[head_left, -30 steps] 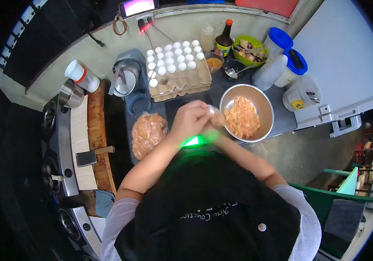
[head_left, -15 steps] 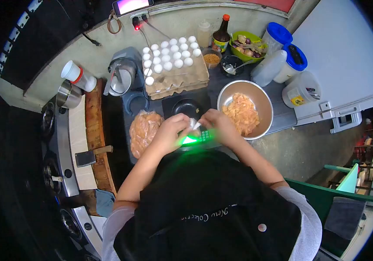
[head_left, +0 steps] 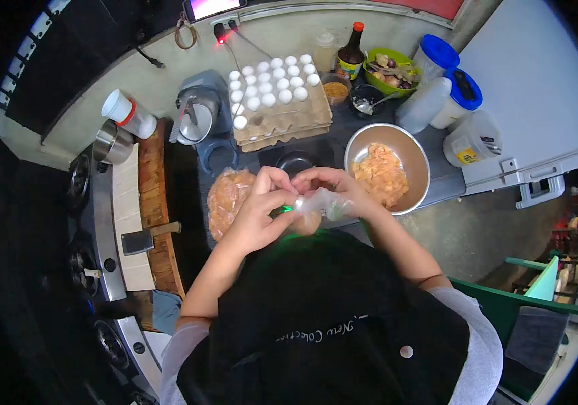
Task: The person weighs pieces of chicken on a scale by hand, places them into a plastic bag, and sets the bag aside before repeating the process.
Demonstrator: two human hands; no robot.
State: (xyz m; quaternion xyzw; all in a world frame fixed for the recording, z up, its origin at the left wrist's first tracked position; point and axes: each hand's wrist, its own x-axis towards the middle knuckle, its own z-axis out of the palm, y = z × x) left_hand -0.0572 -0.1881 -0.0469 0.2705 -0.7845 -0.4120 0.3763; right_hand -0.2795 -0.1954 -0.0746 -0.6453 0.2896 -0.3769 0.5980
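My left hand and my right hand meet close to my body, fingers pinched on a small clear plastic bag. A pale orange lump shows in the bag's lower part. Just beyond my hands is a dark round dish on a black scale, whose green-lit display is mostly covered. To the right stands a metal bowl with pieces of raw, orange-tinted meat. Beside my left wrist lies a larger plastic bag of similar meat.
Stacked egg trays holding several white eggs stand behind the scale. At the back right are a brown sauce bottle, a green bowl and blue-lidded containers. A cleaver rests on the wooden ledge at left, beside the stove.
The small bag has come up off the scale area toward my body, and its loose plastic now spreads to the right. The scale's green display has become mostly hidden.
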